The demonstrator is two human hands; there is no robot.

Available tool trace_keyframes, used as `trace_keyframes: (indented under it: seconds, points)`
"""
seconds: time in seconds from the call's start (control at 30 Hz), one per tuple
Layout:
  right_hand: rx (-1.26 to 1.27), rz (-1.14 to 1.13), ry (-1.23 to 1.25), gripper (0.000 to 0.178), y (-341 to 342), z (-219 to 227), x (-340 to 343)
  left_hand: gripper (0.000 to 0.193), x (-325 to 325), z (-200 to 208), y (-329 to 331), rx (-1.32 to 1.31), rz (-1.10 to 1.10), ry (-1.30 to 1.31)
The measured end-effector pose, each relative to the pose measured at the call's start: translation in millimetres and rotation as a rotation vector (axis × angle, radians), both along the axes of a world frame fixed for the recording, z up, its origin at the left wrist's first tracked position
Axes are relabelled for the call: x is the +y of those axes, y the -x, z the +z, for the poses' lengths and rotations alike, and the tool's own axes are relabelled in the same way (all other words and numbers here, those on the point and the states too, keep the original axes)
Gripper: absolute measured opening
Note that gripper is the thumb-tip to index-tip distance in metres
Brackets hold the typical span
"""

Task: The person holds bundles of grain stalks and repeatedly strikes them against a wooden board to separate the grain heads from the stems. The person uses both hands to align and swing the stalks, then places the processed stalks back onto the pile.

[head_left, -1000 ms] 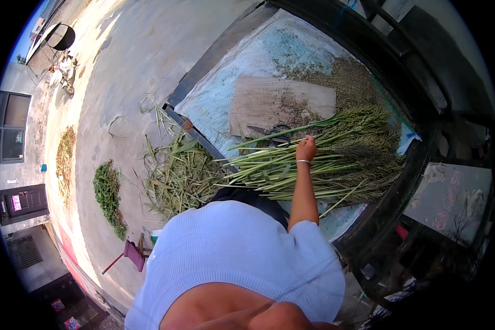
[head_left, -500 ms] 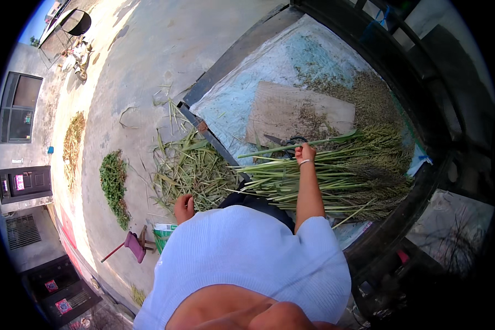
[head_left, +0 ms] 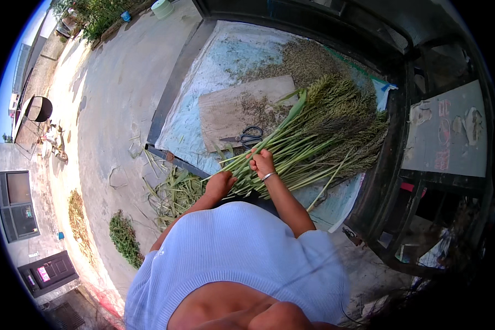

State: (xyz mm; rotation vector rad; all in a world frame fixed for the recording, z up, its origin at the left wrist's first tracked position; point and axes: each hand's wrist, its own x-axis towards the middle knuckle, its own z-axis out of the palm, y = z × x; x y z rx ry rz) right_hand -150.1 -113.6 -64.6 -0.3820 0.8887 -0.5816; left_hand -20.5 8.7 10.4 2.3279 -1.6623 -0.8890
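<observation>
A thick bundle of green grain stalks with bushy seed heads lies in front of me, heads pointing to the far right. My right hand, with a bracelet at its wrist, is closed on a stalk above the bundle. One broad green leaf rises along the stalks ahead of it. At the cut ends, my left hand is curled closed around the lower stalks; its fingertips are partly hidden. Black-handled scissors rest just beyond my right hand, on the edge of a wooden board.
A pale blue sheet carries the board and loose seed. Stripped leaves are heaped on the floor at left, near a green plant pile. A dark metal frame borders the right side.
My left hand has come from beside my body to the stalk ends. My right hand still holds a stalk, now closer to my left hand. The view has turned rightward.
</observation>
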Motion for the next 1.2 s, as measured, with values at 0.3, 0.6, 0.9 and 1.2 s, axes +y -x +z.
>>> trace_keyframes:
  seconds: [0.3,0.6,0.9,1.2]
  points:
    - [-0.263,-0.045,-0.075,0.010,21.2,-12.4,0.7,0.036,-10.2,19.8,18.7,0.974,0.607,-0.316]
    - [-0.090,0.578,-0.152,0.007,16.7,-27.6,49.8,0.015,-27.6,5.5,9.3,0.774,0.646,0.049]
    - [0.109,0.841,0.235,0.028,46.0,-14.0,21.4,0.033,-1.2,-7.3,-17.5,0.676,0.561,-0.118]
    - [0.112,-0.012,-0.153,0.034,-12.0,-1.0,-38.0,0.040,20.7,-16.5,-13.5,0.152,0.318,0.098]
